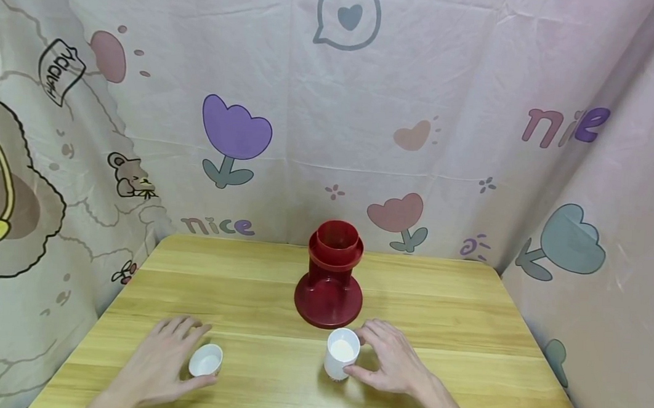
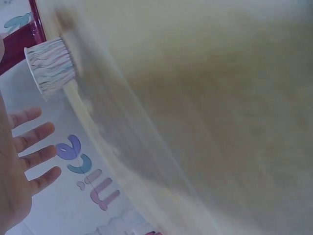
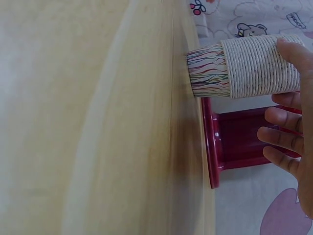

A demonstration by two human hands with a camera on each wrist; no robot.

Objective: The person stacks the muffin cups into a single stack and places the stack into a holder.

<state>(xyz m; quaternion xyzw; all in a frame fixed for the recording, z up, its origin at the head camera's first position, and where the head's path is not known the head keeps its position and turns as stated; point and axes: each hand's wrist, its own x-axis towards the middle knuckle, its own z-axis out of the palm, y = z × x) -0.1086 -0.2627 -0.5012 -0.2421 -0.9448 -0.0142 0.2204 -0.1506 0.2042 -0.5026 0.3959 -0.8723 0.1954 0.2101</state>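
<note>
A tall stack of nested paper cups [image 3: 264, 66] stands near the middle front of the table, its lowest cup covered in thin wavy coloured lines. My right hand [image 1: 388, 358] pinches it from the right between thumb and index finger, near the upper part; the other fingers [image 3: 281, 139] stay off it, spread apart. To the left, a single white paper cup [image 1: 206, 360] with the same wavy pattern sits upright, open end up. My left hand [image 1: 164, 362] curves loosely beside it, thumb in front and fingers behind, a gap showing between fingers and cup.
Behind the cup stack a dark red plastic stand [image 1: 329, 299] rises from a round base to a ringed, open-topped cylinder. It rests on a light wooden table [image 1: 234, 285]. A printed curtain [image 1: 310, 104] hangs along the back and both sides.
</note>
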